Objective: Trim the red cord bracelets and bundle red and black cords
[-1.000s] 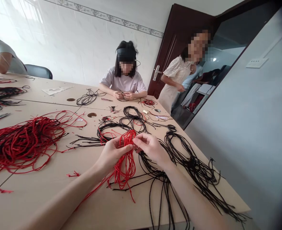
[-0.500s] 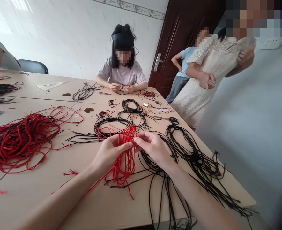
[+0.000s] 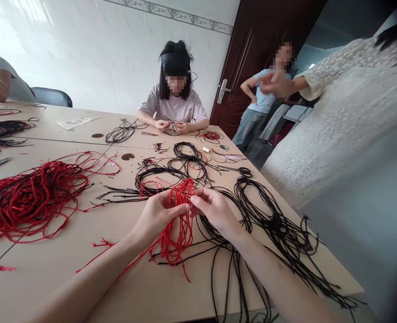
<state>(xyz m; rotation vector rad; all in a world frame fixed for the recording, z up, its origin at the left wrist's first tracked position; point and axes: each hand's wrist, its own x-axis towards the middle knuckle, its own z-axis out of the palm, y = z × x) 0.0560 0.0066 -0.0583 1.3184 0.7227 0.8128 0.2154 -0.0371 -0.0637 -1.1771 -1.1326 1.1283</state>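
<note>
Just red cords (image 3: 180, 233) between left hand (image 3: 160, 216) and right hand (image 3: 214, 210)

The left hand (image 3: 158, 216) and right hand (image 3: 215, 210) grip red braided cords (image 3: 181, 233) on a pale tabletop (image 3: 50, 278) strewn with black cords (image 3: 279, 229).

Lace-dress bystander (image 3: 350, 125) | arm now outstretched, was bent across waist | hand (image 3: 272, 84) spread before blue-shirted person (image 3: 261, 101)

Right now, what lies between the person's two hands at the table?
In the head view, a bunch of red braided cords sits between the left hand and the right hand, hanging down toward the tabletop.
</note>
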